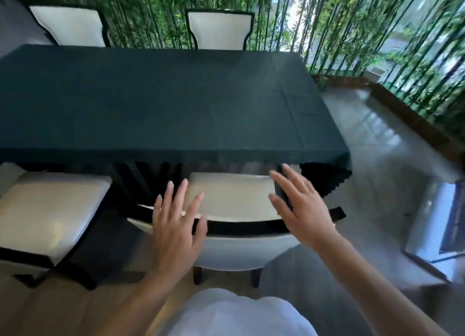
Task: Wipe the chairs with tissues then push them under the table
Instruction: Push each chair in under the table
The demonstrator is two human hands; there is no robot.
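White clothing [236,313] on the person wearing the camera fills the bottom edge of the view, with both bare forearms reaching forward over a cream-cushioned chair [231,199]. Both hands are empty, fingers spread wide: the left hand [176,225] hovers at the left end of the chair's dark-trimmed backrest, its thumb at or just above the top rail, though contact cannot be confirmed, while the right hand [299,209] is raised above the backrest's right end, palm turned down. That chair stands at the near right side of the desk [156,99], its seat front tucked under the hanging edge of a dark green tablecloth [324,169]. To its left, a second cream chair [45,209] sits further out from the desk, angled, most of its seat exposed. Two more matching chairs [220,29] stand along the far side, backrests rising above the desk's edge. Bamboo stalks [347,28] line the windows beyond, and a glossy grey floor [372,139] spreads to the right.
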